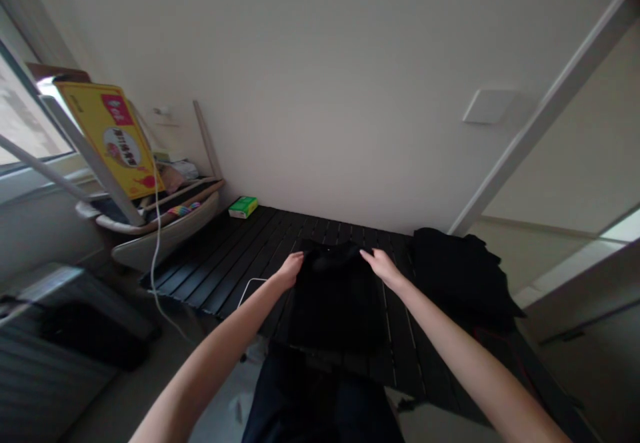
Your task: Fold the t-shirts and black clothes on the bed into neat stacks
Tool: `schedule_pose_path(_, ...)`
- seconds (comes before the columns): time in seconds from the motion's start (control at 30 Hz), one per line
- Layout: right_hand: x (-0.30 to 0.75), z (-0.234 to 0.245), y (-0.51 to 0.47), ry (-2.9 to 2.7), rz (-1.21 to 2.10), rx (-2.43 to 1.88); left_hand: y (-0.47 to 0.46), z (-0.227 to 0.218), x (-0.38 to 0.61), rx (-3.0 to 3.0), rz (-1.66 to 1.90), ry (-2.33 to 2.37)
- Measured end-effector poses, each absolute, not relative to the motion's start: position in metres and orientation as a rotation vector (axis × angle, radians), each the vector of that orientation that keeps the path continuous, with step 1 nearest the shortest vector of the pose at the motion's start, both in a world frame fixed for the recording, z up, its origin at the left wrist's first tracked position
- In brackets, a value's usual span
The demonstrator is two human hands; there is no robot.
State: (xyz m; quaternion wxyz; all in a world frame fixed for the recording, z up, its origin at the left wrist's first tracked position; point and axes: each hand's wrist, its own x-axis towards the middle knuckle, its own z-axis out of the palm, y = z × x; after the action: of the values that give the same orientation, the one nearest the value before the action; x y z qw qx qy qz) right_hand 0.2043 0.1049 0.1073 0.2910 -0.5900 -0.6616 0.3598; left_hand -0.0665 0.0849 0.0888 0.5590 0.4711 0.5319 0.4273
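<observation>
The left hand (289,271) and right hand (383,267) touch the top edge of a black garment (335,303) on a slatted black table (225,269).

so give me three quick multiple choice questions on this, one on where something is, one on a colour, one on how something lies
1. Where is the green box?
A) on the floor
B) at the far end of the table
C) on the window sill

2. What colour is the table?
A) white
B) yellow
C) black

3. How does the black garment lie?
A) on the table, with the left hand and right hand at its far edge
B) hung on the wall
C) inside the green box

Answers:
1. B, it sits on the far left of the slats, by the wall.
2. C, the slats are black.
3. A, both hands touch its far edge.
</observation>
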Motion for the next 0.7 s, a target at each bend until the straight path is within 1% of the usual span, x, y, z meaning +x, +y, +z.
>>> schedule_pose_path(0.1,0.189,0.113,0.137,-1.685,0.717,-1.709,0.121,0.094,-0.054,1.145,1.079,1.516)
schedule_pose_path(0.17,0.178,0.099,0.136,-1.673,0.625,-1.776,0.120,0.079,-0.045,1.179,1.114,1.666)
schedule_pose_path(0.23,0.166,0.071,0.122,-1.744,0.554,-1.813,0.103,0.052,-0.036,1.308,1.091,1.795)
schedule_pose_path(0.27,0.161,0.055,0.112,-1.805,0.529,-1.819,0.093,0.037,-0.032,1.563,0.947,1.920)
schedule_pose_path(0.33,0.154,0.022,0.093,-2.082,0.379,-1.896,0.072,0.007,-0.027,1.996,0.670,2.006)
schedule_pose_path(0.43,0.149,-0.007,0.075,-2.203,0.211,-1.962,0.056,-0.015,-0.024,2.178,0.528,2.125)
schedule_pose_path(0.57,0.147,-0.005,0.072,-1.963,0.167,-2.150,0.055,-0.007,-0.021,2.005,0.523,2.338)
schedule_pose_path(0.7,0.146,0.009,0.075,-1.911,0.247,-2.181,0.062,0.010,-0.014,1.918,0.423,2.313)
